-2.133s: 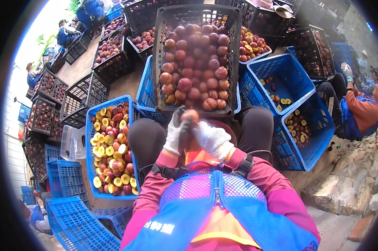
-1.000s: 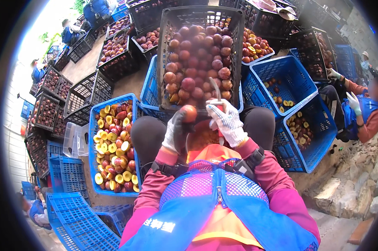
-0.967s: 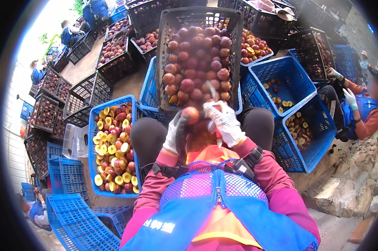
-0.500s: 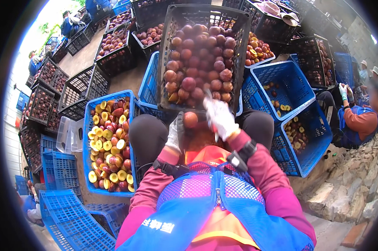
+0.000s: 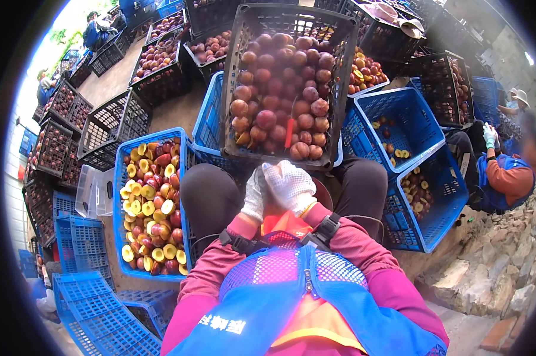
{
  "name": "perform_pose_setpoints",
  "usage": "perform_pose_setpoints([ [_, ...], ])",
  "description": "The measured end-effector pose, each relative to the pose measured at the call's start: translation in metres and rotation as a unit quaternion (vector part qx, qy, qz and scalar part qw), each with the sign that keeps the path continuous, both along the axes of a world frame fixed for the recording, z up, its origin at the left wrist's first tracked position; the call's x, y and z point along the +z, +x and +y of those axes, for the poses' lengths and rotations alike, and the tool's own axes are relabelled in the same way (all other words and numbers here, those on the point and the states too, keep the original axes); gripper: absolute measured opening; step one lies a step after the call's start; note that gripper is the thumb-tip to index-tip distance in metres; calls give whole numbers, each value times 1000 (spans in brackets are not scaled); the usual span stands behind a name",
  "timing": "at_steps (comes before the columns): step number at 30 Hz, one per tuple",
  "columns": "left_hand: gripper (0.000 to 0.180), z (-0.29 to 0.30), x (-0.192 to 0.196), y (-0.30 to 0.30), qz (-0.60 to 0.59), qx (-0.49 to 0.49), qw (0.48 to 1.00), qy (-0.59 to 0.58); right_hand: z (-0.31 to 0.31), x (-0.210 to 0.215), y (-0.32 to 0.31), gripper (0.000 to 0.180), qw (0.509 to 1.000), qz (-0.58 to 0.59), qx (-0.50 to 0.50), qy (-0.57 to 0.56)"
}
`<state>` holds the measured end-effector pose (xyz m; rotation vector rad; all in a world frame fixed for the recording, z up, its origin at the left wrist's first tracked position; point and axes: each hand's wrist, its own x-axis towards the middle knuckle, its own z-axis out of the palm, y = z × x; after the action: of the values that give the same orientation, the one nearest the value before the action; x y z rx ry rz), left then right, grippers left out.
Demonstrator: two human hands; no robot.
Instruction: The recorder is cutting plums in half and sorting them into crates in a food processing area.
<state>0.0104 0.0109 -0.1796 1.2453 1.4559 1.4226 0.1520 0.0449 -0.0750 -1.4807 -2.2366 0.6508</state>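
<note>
My left hand (image 5: 253, 193) and my right hand (image 5: 291, 185), both in whitish work gloves, are closed together above my lap, between my knees. Whatever lies between the palms is hidden by the fingers. Just beyond them stands a black mesh crate (image 5: 224, 113) of whole dark red plums (image 5: 266, 120), tilted toward me. A knife (image 5: 290, 132) with a red handle rests on the plums near the crate's front, its thin blade pointing away. Left of my knee, a blue crate (image 5: 118, 196) is heaped with halved plums (image 5: 155, 204), their yellow flesh showing.
On the right are two blue crates (image 5: 398, 95) (image 5: 443, 210) with a few plum halves at the bottom. Black crates (image 5: 161, 80) of plums stand at the back left. Empty blue crates (image 5: 105, 308) lie at lower left. A co-worker (image 5: 505, 172) sits at right, beside rough stones (image 5: 487, 279).
My right hand has let go of the knife, which now lies on the plums, and has come down against my left hand. The plum in my left hand is no longer visible.
</note>
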Motion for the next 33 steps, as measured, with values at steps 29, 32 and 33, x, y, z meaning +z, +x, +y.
perform_pose_setpoints([
  [29, 59, -20, 94, -5, -331, -230, 896, -185, 52, 50, 54, 20, 968, 59, 125, 211],
  [32, 60, -14, 131, -8, -497, -167, 802, -285, 122, 41, 75, 38, 986, -56, -19, 155],
  [33, 60, -15, 138, -13, -523, -113, 790, -300, 122, 63, 70, 39, 991, -50, -57, 106],
])
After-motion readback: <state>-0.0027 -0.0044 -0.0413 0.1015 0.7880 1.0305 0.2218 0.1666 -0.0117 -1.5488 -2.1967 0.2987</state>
